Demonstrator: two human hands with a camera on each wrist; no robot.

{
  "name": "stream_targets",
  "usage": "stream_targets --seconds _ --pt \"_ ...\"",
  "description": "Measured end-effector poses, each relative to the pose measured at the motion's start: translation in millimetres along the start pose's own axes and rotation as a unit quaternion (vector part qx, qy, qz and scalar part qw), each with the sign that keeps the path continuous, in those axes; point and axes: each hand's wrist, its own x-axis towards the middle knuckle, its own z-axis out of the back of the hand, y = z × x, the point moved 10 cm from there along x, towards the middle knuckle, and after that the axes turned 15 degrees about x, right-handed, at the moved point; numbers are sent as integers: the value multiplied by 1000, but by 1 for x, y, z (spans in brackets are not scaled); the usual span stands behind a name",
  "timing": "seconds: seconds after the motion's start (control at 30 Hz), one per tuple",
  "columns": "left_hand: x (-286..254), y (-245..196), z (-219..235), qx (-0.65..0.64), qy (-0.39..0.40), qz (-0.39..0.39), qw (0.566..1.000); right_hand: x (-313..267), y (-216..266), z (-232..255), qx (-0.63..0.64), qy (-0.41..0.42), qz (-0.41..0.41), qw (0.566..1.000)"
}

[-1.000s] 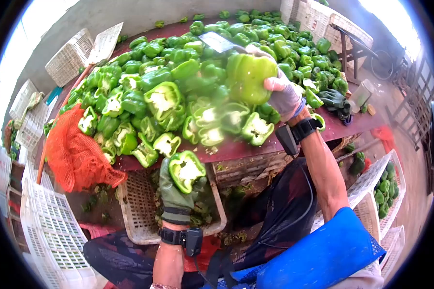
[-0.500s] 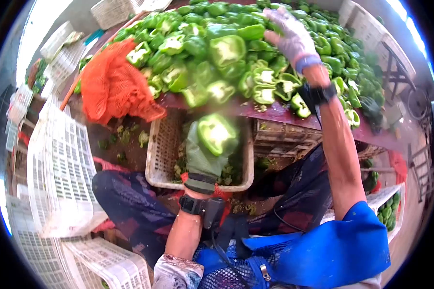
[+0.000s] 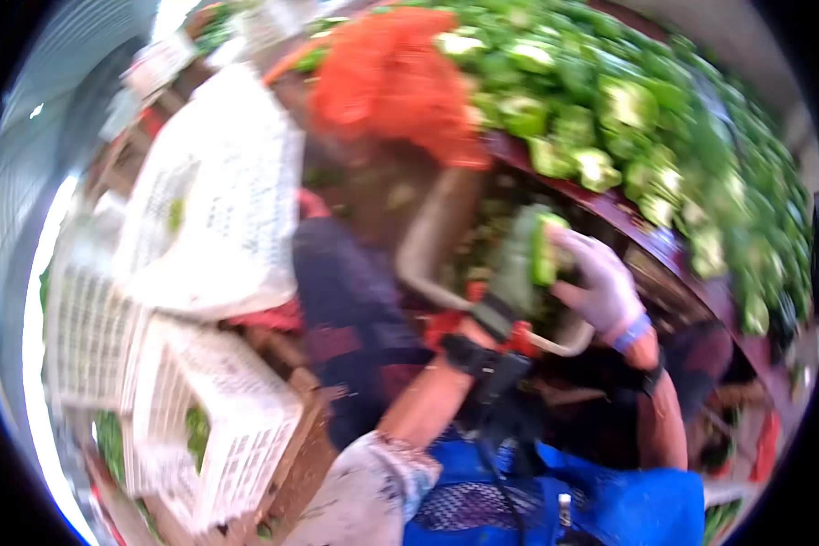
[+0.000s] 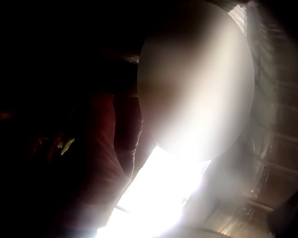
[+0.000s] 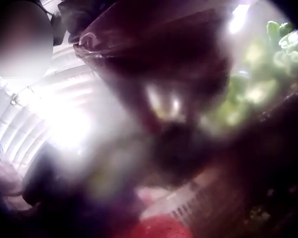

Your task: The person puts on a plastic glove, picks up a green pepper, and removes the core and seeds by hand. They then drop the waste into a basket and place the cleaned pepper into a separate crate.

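Observation:
In the head view, my left hand (image 3: 514, 264), in a green glove, holds a halved green bell pepper (image 3: 544, 255) over a crate (image 3: 417, 244). The pepper's cut side faces my right hand (image 3: 602, 280), which wears a pale glove. Its fingers and thumb are bent at the cut side of the pepper half, close to the left hand. Motion blur softens both hands. The left wrist view is mostly dark with strong glare, and the right wrist view shows a blurred dark glove.
A heap of green bell peppers (image 3: 628, 109), several cut open, covers the table (image 3: 601, 196) ahead and to the right. Orange-red netting (image 3: 382, 82) hangs over the table's corner. White plastic crates (image 3: 246, 209) stand at the left.
The head view has turned leftward. My right hand held a pepper, then was spread over the heap without it. It has now come down to the half in my left hand.

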Motion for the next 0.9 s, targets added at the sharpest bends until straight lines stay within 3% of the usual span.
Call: stream_targets --seconds 0.03,0.07,0.13,0.17,0.3,0.37,0.43,0.47,0.5,0.57,0.63,0.67,0.73,0.8,0.9 --pt "2 2 2 40 -36 -26 998 1 0 -2 -5 -11 9 1000" --pt "1 25 -9 -138 -9 117 983 0 -12 -7 -18 -8 -8 1000" --pt "-12 35 -23 -330 32 281 901 0 -15 -16 26 10 -20 999" --pt "-14 34 -24 -344 45 311 885 0 -14 -19 27 15 -24 999" --pt "-20 40 -45 -424 98 314 844 -3 -11 -19 -10 -18 -36 999" --pt "-8 32 -31 -430 63 260 862 -3 13 -17 -31 -44 45 998" --pt "-2 44 -37 -470 34 254 845 -3 15 -21 18 -52 38 998" --pt "-2 46 -37 -493 37 262 829 -4 -1 -28 145 -41 -71 986" --pt "3 37 -30 -518 42 267 812 -6 -18 -48 421 -24 -117 899" --pt "8 28 -24 -483 61 287 825 -6 -16 -50 496 -8 -135 857" --pt "8 9 4 -396 108 302 861 -5 -7 -52 483 16 -140 864" --pt "12 10 15 -315 101 235 914 -4 -3 -53 476 28 -142 868" --pt "11 12 16 -150 82 87 981 -4 5 -55 437 63 -115 890" --pt "1 0 29 18 26 -74 997 -2 18 -66 404 99 -101 904" --pt "-17 -17 69 -37 -83 -115 989 -7 38 -78 426 116 -136 887"
